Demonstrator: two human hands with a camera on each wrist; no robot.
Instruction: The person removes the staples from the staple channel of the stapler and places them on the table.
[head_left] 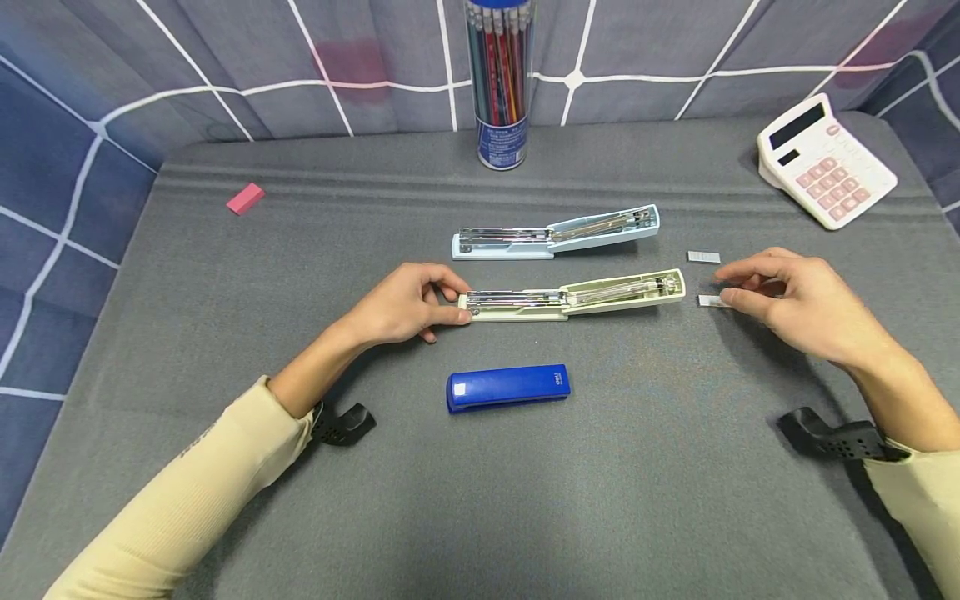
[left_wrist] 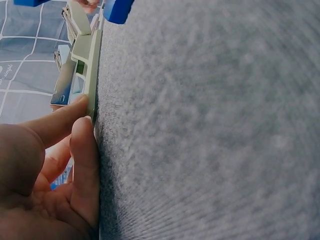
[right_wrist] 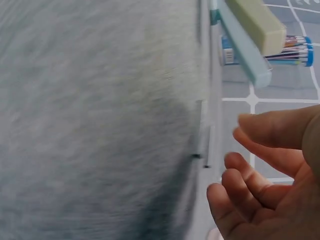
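A pale green stapler [head_left: 525,305] lies opened out on the grey table, its metal staple channel showing. At its left end my left hand [head_left: 405,304] holds it between thumb and fingers. The left wrist view shows the thumb and a fingertip right at the end of the green base [left_wrist: 92,75]. My right hand [head_left: 806,304] hovers at the right with thumb and fingers loosely bent and a gap between them. Just under its fingertips is one staple strip [head_left: 711,301]; a second staple strip [head_left: 703,257] lies a little farther back.
Behind the green stapler lies a light blue stapler [head_left: 517,242], also opened out. A closed dark blue stapler [head_left: 508,387] sits nearer me. Toward the back stand a tube of pencils [head_left: 502,142] and a white calculator [head_left: 825,162]. A pink block [head_left: 245,198] lies back left.
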